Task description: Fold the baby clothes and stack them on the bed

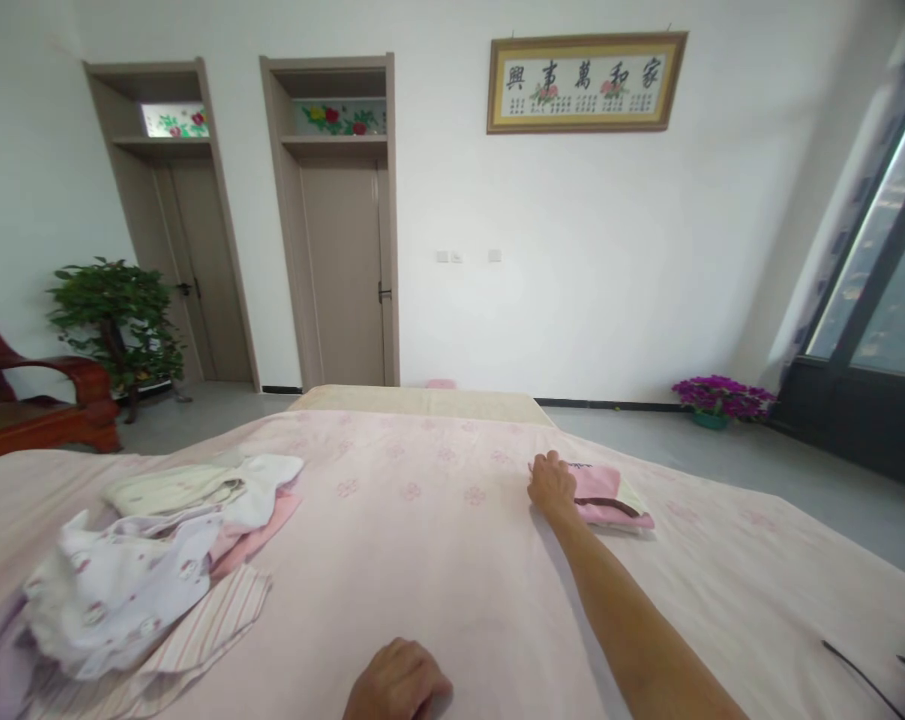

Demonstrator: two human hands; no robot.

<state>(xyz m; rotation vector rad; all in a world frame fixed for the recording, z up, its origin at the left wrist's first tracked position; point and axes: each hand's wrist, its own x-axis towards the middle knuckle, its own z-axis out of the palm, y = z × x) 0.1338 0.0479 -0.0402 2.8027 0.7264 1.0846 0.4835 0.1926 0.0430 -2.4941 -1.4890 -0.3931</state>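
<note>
My right hand [552, 484] reaches out over the bed, its fingers bent and closed at the left edge of a folded pink garment [598, 485]. This garment has small dark lettering, a brown curved strip and a pale patch on its right side. Near the bottom middle, my left hand [398, 682] rests on the pink sheet [392, 560] with its fingers curled in; nothing shows in it. To the left lies a loose heap of clothes: a white printed garment [122, 595], a striped one [212, 620], a cream one [167, 485] and a pink one [261, 530].
Thin dark cords [861, 675] lie at the lower right. Beyond the sheet is a beige surface [422, 403]. A wooden armchair [84, 390] and a leafy plant [118, 320] stand left; purple flowers [722, 397] sit on the floor at right.
</note>
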